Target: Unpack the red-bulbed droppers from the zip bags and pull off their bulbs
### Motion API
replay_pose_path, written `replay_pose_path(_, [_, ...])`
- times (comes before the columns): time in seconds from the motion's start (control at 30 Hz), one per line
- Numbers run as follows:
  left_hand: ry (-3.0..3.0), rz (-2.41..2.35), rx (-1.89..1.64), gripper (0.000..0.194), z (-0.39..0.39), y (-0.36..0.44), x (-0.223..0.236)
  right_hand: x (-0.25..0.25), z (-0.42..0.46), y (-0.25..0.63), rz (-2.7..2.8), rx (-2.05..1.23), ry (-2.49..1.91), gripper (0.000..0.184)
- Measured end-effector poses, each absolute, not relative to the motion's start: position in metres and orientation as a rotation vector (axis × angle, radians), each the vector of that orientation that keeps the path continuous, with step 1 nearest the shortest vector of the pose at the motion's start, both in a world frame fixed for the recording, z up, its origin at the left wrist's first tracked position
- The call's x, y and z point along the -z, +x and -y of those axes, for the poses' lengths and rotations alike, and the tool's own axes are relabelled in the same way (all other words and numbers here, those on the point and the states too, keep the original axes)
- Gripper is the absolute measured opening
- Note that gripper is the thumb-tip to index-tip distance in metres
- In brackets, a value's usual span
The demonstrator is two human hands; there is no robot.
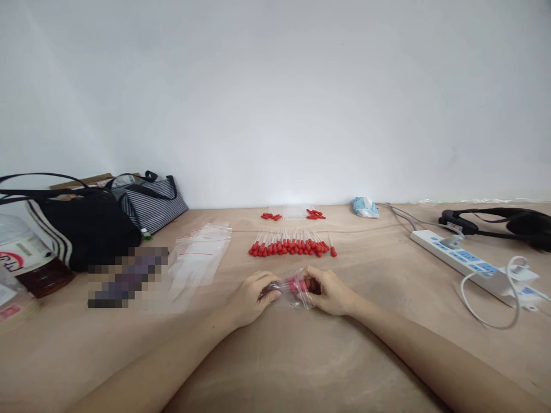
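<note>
My left hand (252,295) and my right hand (329,291) meet at the middle of the table. Both pinch a small clear plastic bag (296,292) that has red-capped droppers inside. Just beyond the hands lies a row of several droppers with red bulbs (293,245), side by side. Farther back sit two little groups of loose red bulbs (293,215). A stack of clear zip bags with red seal lines (200,252) lies to the left of the hands.
A black bag (81,226) and a striped bag (148,201) stand at the left, near a plastic bottle (26,252). A white power strip (473,267) with cables, a black headset (503,223) and a blue packet (365,207) lie at the right.
</note>
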State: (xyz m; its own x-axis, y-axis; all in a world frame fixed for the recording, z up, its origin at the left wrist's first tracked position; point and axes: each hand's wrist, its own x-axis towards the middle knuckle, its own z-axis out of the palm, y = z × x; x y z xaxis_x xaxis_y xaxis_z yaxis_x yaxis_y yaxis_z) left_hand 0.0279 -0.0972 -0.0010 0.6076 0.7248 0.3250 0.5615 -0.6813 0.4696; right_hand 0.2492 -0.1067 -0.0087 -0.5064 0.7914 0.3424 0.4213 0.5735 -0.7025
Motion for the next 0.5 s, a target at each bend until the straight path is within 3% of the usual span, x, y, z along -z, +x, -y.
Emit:
replay_pose_path(0.2, [2.489, -1.074, -0.697, 0.02, 0.097, 0.021, -0.003, 0.012, 0.094, 0.278, 2.137, -0.79, -1.072, 0.014])
replay_pose_path(0.37, [2.498, -1.083, -0.672, 0.021, 0.097, 0.02, -0.005, 0.012, 0.092, 0.288, 2.212, -0.539, -1.019, 0.023])
replay_pose_path(0.5, [2.507, -1.077, -0.65, 0.021, 0.097, 0.02, -0.005, 0.015, 0.095, 0.281, 2.181, -0.643, -0.953, 0.026])
